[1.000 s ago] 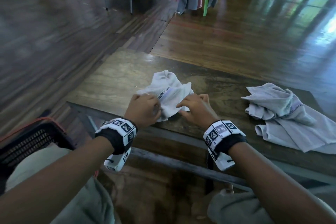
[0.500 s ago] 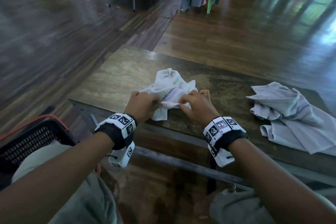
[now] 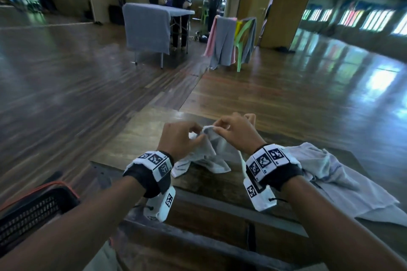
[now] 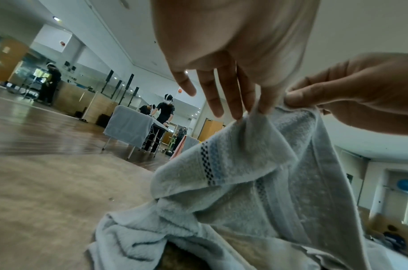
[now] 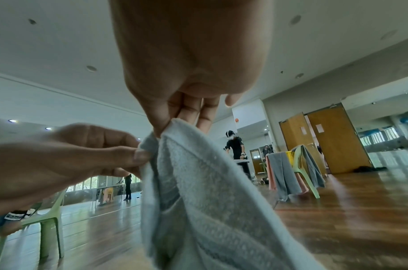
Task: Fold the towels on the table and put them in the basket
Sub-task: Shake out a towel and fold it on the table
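A small white towel [image 3: 204,152] with a checked blue stripe hangs bunched above the wooden table [image 3: 136,136], its lower folds still on the top. My left hand [image 3: 179,138] pinches its upper edge between thumb and fingertips, and the left wrist view shows that pinch on the towel [image 4: 256,164]. My right hand [image 3: 233,132] pinches the same edge of the towel [image 5: 198,182] just to the right, close beside the left. A second, larger crumpled towel [image 3: 334,180] lies on the table at the right. The black basket [image 3: 28,209] with an orange rim stands low at the left.
The table's near edge [image 3: 220,202] runs in front of my wrists. Across the wooden floor stand a cloth-draped table [image 3: 147,26] and a green chair [image 3: 240,35] hung with towels. People stand behind that far table.
Both hands have lifted the small towel's edge off the table and brought it up between them. The head view has tilted up, showing more of the room.
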